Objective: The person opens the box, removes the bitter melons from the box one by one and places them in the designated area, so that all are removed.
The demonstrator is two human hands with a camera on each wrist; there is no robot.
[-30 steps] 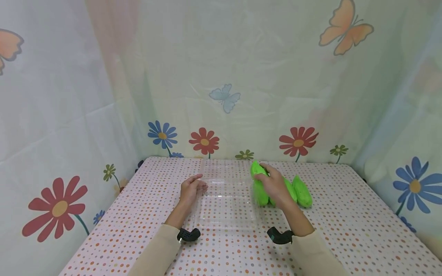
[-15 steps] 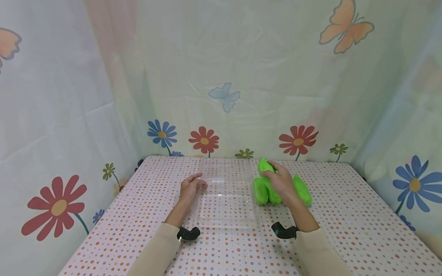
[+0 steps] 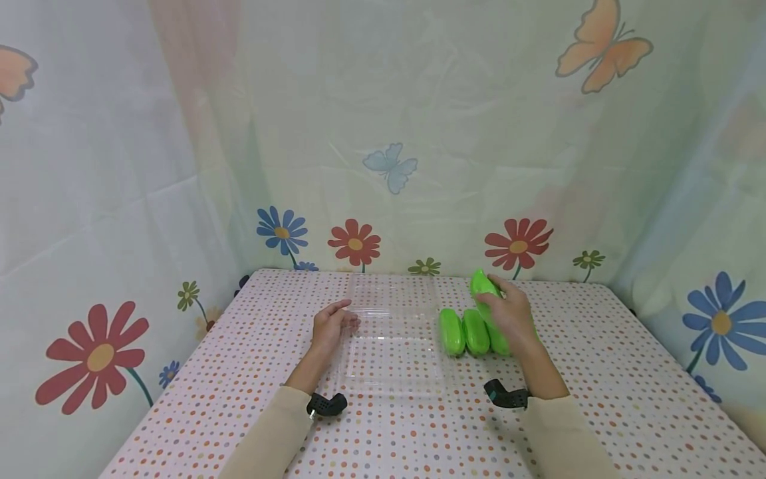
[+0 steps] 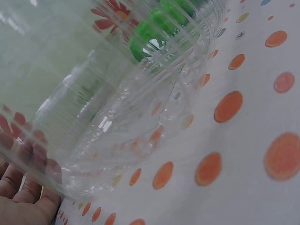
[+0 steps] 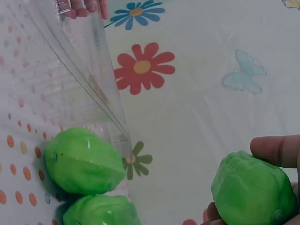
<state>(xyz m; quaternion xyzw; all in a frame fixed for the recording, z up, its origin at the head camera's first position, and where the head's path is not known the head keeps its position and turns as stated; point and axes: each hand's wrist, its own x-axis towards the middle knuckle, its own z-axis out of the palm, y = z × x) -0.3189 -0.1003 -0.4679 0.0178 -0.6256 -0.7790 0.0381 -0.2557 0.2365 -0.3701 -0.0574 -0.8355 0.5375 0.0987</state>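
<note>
My right hand (image 3: pixel 510 309) grips a bright green, ridged gourd-like fruit (image 3: pixel 483 287) with a tapered tip, thumb on its near side. In the right wrist view this held fruit (image 5: pixel 251 190) is raised above the others. Below it several matching green fruits lie side by side, among them a left one (image 3: pixel 451 331) and one beside it (image 3: pixel 476 331); my right hand partly covers the rest. A clear plastic box (image 3: pixel 383 339) with its lid raised at the back stands left of them. My left hand (image 3: pixel 329 329) rests at the box's left side, fingers loosely bent, partly seen through the plastic.
A dotted cloth (image 3: pixel 395 439) covers the table. Curtains printed with flowers and butterflies (image 3: pixel 391 167) hang behind and on both sides. The box's right wall sits close to the leftmost green fruit.
My right hand has moved to the right with the held green fruit, crossing above the row and uncovering the fruits nearest the box. My left hand and the box have stayed put.
</note>
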